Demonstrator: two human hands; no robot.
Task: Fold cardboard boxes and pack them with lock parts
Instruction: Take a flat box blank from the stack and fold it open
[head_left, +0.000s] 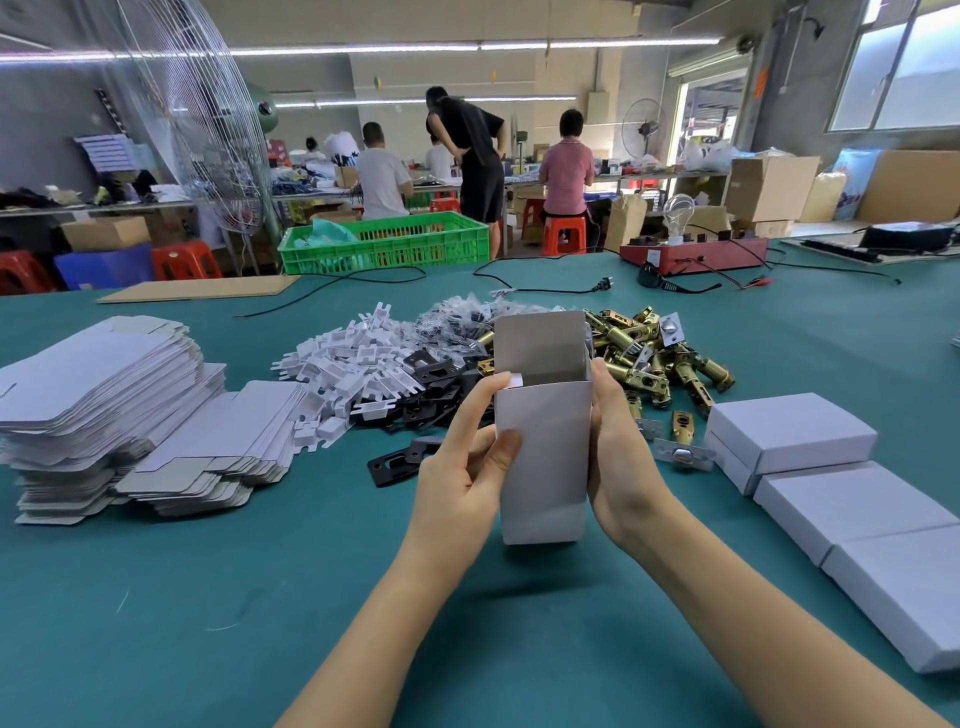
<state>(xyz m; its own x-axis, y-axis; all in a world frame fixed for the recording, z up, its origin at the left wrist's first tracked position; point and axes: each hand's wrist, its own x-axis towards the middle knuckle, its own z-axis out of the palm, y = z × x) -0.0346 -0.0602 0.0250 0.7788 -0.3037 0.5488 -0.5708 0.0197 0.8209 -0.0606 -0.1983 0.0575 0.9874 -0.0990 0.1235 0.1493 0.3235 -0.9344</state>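
1. From the head camera, I hold a tall white cardboard box (543, 457) upright above the teal felt-covered table (208, 597), its long axis vertical, its open mouth pointing up and slightly away from me, and its far top flap standing straight up.
2. My left hand (467, 478) grips the box's left side: the thumb lies on the front face, and the forefinger reaches up to the top left corner, touching a small side flap there.
3. My right hand (618, 467) clasps the right wall, palm against it, fingers wrapped behind and out of view, thumb up near the rim.
4. Just behind the box lie heaped lock parts: a pile of brass-coloured metal latch bolts (660, 358) to the right, a scatter of flat black metal strike plates (421, 395) in the middle, and a mound of small white plastic pieces (353, 364) to the left.
5. Far left sits a stack of flat, unfolded white cardboard blanks (114, 410).
6. On the right, a row of closed white cardboard boxes (841, 483) lies flat on the table.
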